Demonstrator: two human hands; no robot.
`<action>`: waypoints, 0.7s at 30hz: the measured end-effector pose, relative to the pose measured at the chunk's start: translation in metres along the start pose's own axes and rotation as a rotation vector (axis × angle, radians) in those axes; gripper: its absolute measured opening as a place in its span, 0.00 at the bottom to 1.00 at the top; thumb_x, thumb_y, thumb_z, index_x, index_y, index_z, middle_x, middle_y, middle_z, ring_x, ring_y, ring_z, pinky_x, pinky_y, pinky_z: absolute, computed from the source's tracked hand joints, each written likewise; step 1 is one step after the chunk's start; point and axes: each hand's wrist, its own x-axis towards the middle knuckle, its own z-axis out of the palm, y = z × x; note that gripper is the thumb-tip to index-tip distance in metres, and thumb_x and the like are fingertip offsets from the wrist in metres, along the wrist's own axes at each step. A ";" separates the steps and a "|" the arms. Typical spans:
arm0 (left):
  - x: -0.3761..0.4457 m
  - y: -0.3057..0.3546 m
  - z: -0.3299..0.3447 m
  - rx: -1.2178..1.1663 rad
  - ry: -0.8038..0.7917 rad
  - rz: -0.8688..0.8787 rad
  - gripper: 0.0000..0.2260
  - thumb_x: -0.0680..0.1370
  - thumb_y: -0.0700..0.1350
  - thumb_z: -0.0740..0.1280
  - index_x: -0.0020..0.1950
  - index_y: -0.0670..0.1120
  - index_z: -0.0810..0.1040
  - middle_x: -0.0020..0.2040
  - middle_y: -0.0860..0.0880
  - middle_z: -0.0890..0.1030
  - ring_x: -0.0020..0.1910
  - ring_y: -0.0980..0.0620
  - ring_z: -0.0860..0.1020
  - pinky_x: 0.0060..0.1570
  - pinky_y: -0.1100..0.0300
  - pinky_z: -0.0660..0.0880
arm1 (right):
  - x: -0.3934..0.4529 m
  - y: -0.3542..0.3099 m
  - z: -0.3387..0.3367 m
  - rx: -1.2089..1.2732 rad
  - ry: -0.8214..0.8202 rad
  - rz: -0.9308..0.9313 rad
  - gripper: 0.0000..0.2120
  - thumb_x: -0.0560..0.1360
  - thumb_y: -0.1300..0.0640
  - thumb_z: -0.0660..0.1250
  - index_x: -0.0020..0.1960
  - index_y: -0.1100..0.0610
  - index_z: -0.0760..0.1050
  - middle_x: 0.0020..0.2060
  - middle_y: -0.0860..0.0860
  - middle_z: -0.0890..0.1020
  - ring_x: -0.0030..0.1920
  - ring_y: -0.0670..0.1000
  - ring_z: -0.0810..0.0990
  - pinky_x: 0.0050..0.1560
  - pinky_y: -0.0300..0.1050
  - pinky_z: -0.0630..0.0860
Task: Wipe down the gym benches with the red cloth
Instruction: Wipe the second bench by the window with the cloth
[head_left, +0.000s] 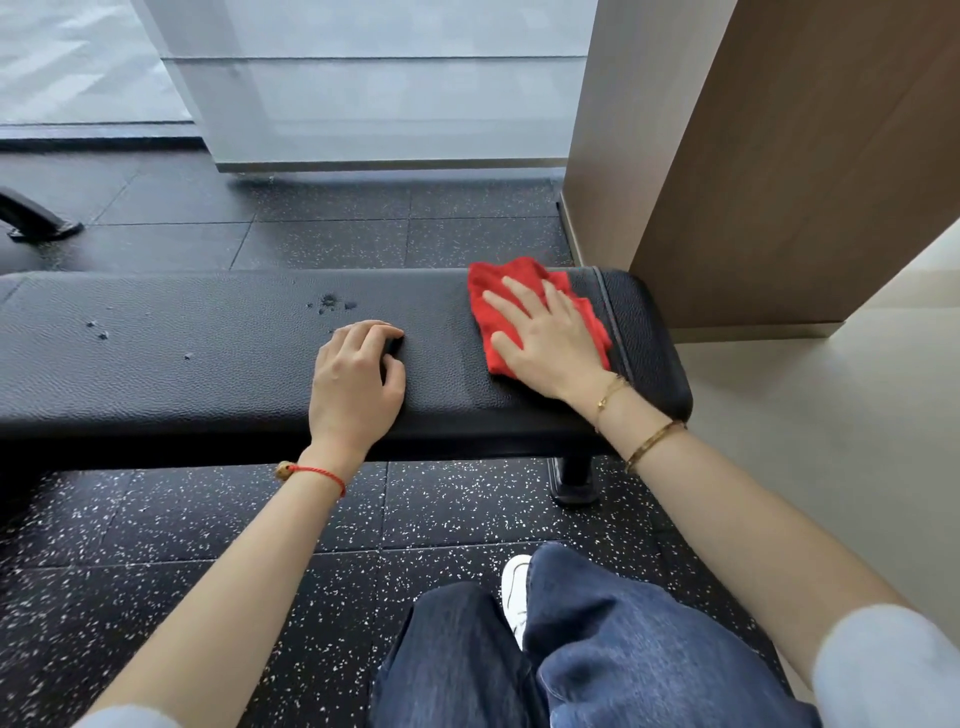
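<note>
A flat black gym bench (208, 364) runs across the view in front of me. The red cloth (511, 280) lies crumpled near the bench's right end. My right hand (540, 343) presses flat on the cloth with straight, spread fingers. My left hand (356, 379) rests on the bench pad to the left of the cloth, its fingers curled under and holding nothing. Small wet spots (330, 304) and specks dot the pad left of my hands.
A brown wooden pillar (779, 156) stands right behind the bench's right end. The bench foot (574, 480) sits on speckled black rubber floor. Another equipment leg (36, 218) lies far left. A frosted glass wall (389, 104) is behind. My knees are below.
</note>
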 end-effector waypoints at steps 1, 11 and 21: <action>0.000 0.000 0.000 -0.008 0.000 0.000 0.11 0.76 0.42 0.62 0.57 0.47 0.78 0.57 0.50 0.79 0.59 0.47 0.74 0.61 0.52 0.69 | -0.009 -0.006 0.001 -0.003 0.002 -0.054 0.26 0.80 0.43 0.55 0.77 0.43 0.59 0.78 0.45 0.58 0.77 0.60 0.55 0.77 0.54 0.47; -0.001 -0.002 0.000 -0.043 0.010 0.010 0.12 0.76 0.42 0.62 0.57 0.47 0.78 0.57 0.51 0.80 0.59 0.47 0.74 0.61 0.52 0.69 | -0.050 0.061 -0.008 -0.016 0.058 0.029 0.25 0.80 0.44 0.57 0.77 0.43 0.60 0.78 0.44 0.59 0.76 0.57 0.58 0.77 0.54 0.51; 0.000 0.001 -0.002 -0.027 0.002 -0.005 0.11 0.76 0.41 0.63 0.57 0.47 0.78 0.58 0.50 0.79 0.59 0.46 0.74 0.62 0.50 0.69 | 0.010 -0.007 0.002 0.011 -0.008 -0.019 0.26 0.80 0.43 0.54 0.77 0.42 0.58 0.79 0.45 0.57 0.77 0.60 0.54 0.78 0.54 0.47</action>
